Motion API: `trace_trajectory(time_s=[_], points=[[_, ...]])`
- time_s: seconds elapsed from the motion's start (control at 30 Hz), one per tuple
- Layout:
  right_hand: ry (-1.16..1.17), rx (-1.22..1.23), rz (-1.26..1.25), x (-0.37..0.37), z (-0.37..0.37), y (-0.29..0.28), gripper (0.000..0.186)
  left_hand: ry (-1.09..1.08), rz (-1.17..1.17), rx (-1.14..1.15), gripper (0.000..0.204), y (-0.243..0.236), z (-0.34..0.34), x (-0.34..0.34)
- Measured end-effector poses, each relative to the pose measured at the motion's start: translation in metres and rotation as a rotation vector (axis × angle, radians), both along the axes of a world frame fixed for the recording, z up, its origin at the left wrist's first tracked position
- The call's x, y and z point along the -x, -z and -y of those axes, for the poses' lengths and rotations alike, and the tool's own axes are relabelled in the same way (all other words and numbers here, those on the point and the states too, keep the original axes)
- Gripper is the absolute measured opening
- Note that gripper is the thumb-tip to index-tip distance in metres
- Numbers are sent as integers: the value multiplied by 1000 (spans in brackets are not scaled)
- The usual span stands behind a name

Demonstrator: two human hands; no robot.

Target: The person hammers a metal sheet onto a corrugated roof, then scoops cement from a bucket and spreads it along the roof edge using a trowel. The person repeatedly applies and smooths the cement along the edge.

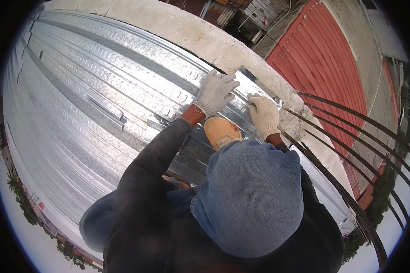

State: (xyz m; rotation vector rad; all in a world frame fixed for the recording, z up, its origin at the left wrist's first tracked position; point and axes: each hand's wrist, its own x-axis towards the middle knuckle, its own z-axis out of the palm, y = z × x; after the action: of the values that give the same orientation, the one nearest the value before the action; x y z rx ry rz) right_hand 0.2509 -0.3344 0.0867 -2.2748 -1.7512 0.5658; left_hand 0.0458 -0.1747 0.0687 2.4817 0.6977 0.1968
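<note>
My left hand [214, 93], in a pale knit glove, rests with bent, separated fingers on galvanized metal decking [77, 68], beside a short shiny metal piece [248, 85]. My gloved right hand [264, 116] is just to the right, its fingers curled onto the edge of that piece. A tan boot [221, 132] sits on the decking below and between my hands. My blue denim knee [253, 195] rises in the lower middle, partly hiding my right forearm.
A rough concrete edge [177, 25] borders the decking, with a red corrugated roof [319, 63] beyond it. Several bent steel rebars [364, 161] stick out at the right. A small metal channel [105, 109] lies on the decking to the left. Trees and sky show around the rim.
</note>
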Motion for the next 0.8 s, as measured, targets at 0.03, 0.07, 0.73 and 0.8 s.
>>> trace_trajectory(time_s=[0.03, 0.07, 0.73, 0.8], points=[[0, -45, -6, -2, 5, 1, 25, -69, 76, -16, 41, -8, -8, 15], [-2, -24, 19, -5, 4, -3, 25, -139, 148, -49, 41, -17, -22, 34], [-798, -97, -359, 204, -104, -21, 40, -1137, -103, 5, 32, -27, 22, 372], [-777, -69, -373, 205, -100, -20, 38, -1292, 55, 12, 43, -16, 7, 389]])
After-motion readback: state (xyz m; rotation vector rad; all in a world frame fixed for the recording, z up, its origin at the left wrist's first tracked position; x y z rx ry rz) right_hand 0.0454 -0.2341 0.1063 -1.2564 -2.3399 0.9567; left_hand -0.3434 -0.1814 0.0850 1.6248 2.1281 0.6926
